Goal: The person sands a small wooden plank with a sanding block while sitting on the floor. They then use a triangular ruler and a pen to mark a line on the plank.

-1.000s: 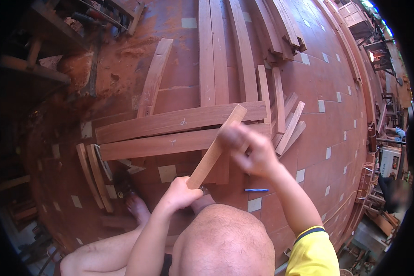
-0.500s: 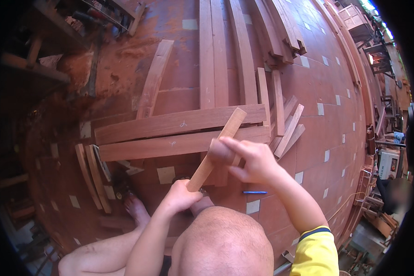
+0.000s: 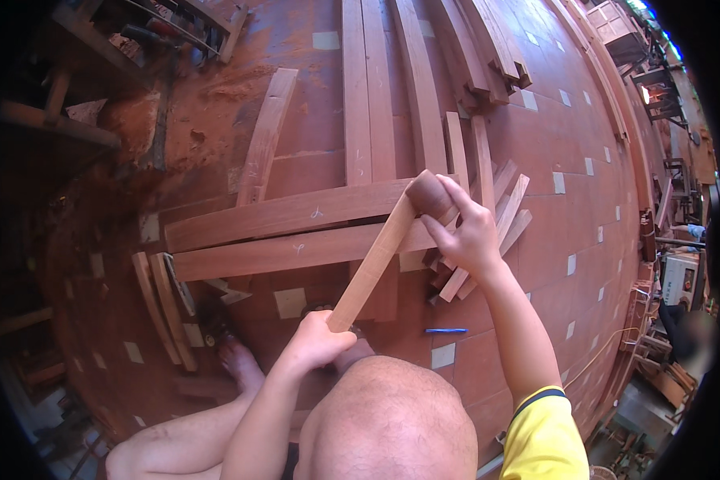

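Note:
My left hand point(image 3: 318, 342) is closed around the near end of a narrow, light-brown wooden strip point(image 3: 374, 270), which slants up and away to the right. At the strip's far end my right hand point(image 3: 470, 234) grips a curved brown piece point(image 3: 430, 195) that looks like sandpaper, its fingers along the right side and the thumb below. The piece touches the strip's tip. Beneath the strip, two thick reddish boards lie crosswise, an upper board point(image 3: 280, 214) and a lower board point(image 3: 272, 258). Each bears a chalk-like mark.
Long planks point(image 3: 368, 88) run away across the tiled floor point(image 3: 568, 232). Shorter sticks point(image 3: 514, 220) lie crossed at the right, near a blue pen point(image 3: 446, 330). Two narrow slats point(image 3: 158, 308) rest at the left. A wooden bench point(image 3: 60, 120) stands at the far left.
My right hand has moved up and away along the strip to its far end, taking the brown piece with it. My left hand still holds the near end.

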Demonstrator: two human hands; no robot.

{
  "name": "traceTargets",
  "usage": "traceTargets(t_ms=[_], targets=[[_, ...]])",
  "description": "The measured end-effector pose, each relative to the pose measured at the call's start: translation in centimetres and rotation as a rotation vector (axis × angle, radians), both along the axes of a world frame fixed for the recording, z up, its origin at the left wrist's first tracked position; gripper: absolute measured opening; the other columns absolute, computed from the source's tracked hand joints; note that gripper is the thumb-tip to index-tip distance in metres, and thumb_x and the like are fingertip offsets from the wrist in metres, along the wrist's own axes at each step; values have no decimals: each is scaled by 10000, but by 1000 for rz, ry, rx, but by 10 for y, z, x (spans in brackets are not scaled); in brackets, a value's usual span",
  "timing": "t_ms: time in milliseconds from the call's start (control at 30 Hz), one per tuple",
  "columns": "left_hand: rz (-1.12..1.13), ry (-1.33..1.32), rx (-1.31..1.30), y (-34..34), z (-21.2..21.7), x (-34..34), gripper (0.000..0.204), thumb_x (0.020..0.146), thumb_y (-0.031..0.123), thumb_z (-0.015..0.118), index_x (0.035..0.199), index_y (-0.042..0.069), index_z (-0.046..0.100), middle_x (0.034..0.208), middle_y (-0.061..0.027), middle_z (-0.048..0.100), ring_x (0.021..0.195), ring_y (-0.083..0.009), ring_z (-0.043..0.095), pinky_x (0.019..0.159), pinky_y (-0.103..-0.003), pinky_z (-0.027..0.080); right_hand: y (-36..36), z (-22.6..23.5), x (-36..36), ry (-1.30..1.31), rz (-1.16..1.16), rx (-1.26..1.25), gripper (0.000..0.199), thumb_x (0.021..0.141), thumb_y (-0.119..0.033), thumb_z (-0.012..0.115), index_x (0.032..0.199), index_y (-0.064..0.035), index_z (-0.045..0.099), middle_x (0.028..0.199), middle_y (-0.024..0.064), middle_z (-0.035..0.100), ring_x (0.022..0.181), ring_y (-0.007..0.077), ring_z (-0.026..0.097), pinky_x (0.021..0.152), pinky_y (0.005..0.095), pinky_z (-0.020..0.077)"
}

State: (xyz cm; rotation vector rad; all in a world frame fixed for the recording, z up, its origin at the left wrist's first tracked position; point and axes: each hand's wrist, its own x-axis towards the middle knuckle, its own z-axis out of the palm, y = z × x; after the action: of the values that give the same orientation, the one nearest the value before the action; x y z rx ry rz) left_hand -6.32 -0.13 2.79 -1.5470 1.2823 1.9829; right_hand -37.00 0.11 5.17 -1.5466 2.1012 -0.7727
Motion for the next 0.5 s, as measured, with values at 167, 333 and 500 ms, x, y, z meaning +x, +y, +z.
traceTargets(t_ms=[167,333,500], targets=[[-33,2,-44,-3,-1,4,341,792,213,740,1024,-36,712,894,-159,737,811,-237,713,748,-387,569,28,-6,31,-22,128,-69,683,808,-128,844,1434,-6,598,1157,235,741,1039,347,755,880,402,603],[-35,-2,-77,1,-7,5,360,797,224,756,1047,-33,724,922,-172,756,867,-249,732,801,-385,569,45,11,48,47,353,36,790,731,-215,891,1460,-104,605,957,162,739,834,337,751,726,421,619],[-57,-24,-91,-7,3,1,369,808,225,768,1068,-34,734,942,-175,766,885,-250,740,817,-377,570,8,-13,4,38,-29,-155,661,821,-184,844,1437,-89,625,1086,204,761,929,368,762,799,419,621]])
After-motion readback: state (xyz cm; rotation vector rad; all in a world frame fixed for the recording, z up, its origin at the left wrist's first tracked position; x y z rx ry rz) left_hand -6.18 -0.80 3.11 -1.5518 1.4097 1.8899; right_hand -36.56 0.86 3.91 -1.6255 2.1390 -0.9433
